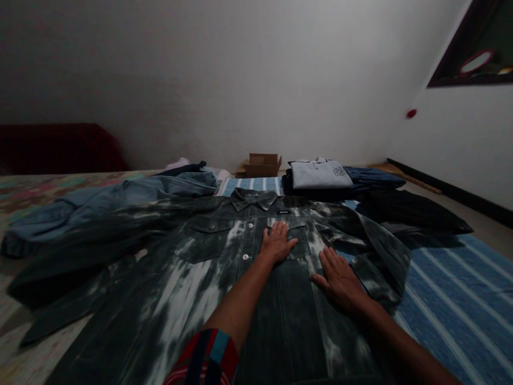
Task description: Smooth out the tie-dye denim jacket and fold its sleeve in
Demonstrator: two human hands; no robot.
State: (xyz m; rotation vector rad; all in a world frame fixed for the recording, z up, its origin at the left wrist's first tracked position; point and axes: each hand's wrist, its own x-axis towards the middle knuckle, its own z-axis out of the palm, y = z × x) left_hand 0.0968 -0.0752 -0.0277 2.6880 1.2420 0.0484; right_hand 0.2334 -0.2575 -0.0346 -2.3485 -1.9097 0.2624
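Note:
A dark bleached denim jacket (192, 289) lies spread flat, front up and buttoned, on a blue striped mat (452, 299). My left hand (276, 241) rests flat on its chest, fingers stretched out, just right of the button line near the right chest pocket. My right hand (340, 278) lies flat on the jacket's right side, fingers apart, close to the folded-in right sleeve (380, 240). Neither hand holds anything.
Blue jeans (120, 200) lie at the left behind the jacket. Folded clothes, a light grey shirt (320, 174) on top, are stacked at the back right, beside dark garments (404, 211). A small cardboard box (262, 164) sits by the wall.

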